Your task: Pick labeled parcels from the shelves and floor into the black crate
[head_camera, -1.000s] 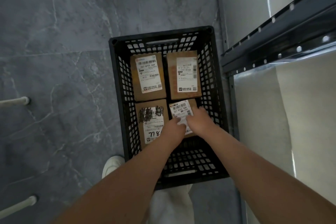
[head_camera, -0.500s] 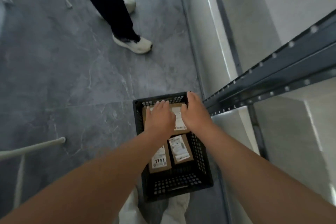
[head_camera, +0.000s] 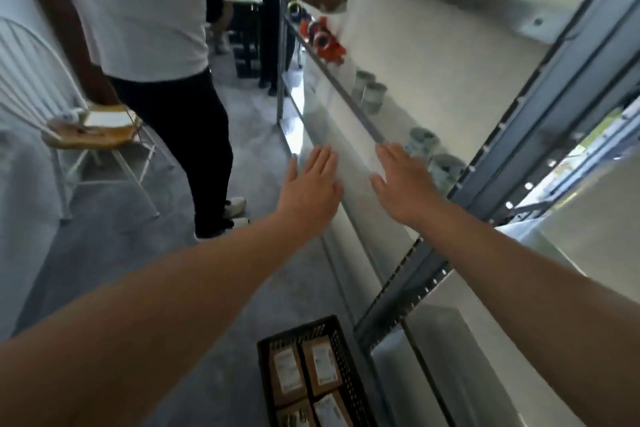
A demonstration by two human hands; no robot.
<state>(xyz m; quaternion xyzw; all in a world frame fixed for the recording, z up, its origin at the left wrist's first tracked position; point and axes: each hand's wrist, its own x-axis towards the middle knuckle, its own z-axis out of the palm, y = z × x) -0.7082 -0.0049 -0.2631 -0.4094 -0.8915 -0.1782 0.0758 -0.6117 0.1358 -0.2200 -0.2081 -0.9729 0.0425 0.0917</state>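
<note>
A bystander (head_camera: 162,45) stands at the left. The left hand (head_camera: 308,191) is flat and empty, fingers straight. The black crate (head_camera: 347,362) on the floor holds brown parcels (head_camera: 320,369). They look like stiff, light cardboard, best gripped by opposite edges; their labels are too blurred to read. The right hand (head_camera: 405,184) is likewise empty, fingers straight, near the shelf (head_camera: 352,104) edge.

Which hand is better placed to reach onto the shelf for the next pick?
Right, probably. The right hand is open at the shelf edge, beside the pale tubs; the left hand is open too, but further out toward the aisle.
</note>
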